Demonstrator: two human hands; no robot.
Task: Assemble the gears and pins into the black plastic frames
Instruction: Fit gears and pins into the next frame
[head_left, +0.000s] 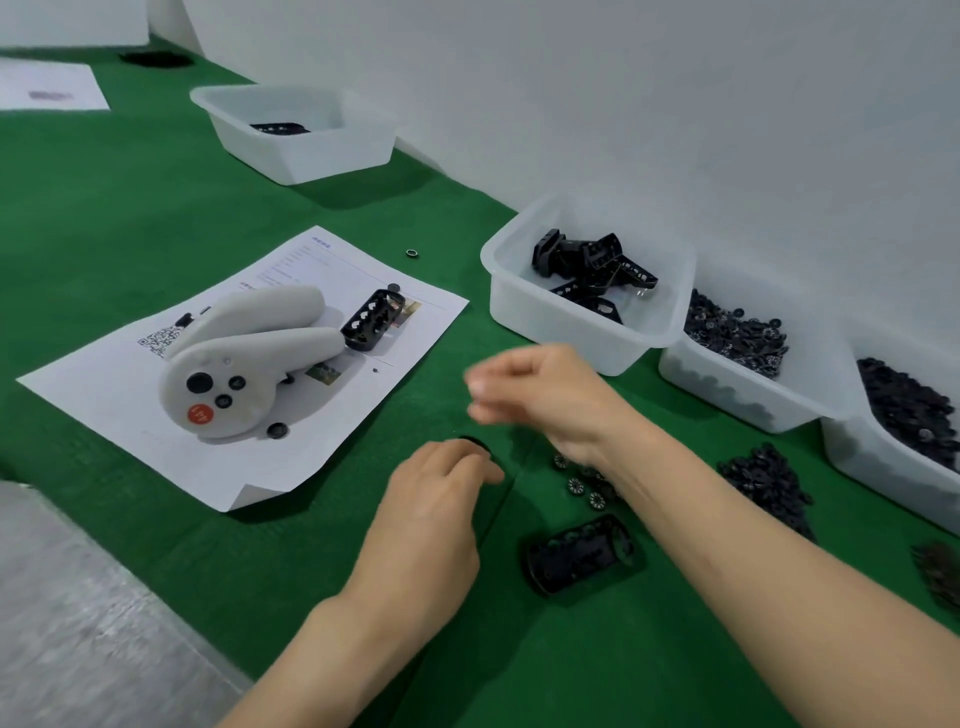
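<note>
On the green felt desk (571, 670) a black frame (576, 553) lies beside loose gears (575, 486), the left grip (436, 499) curls on a small black part (475, 443), the right grip (540, 395) beyond is too blurred to tell its state, and white bins (545, 312) line the white wall (675, 104).

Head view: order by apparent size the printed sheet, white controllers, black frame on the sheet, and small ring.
1. printed sheet
2. white controllers
3. black frame
4. small ring, farthest yet clearly smallest
</note>
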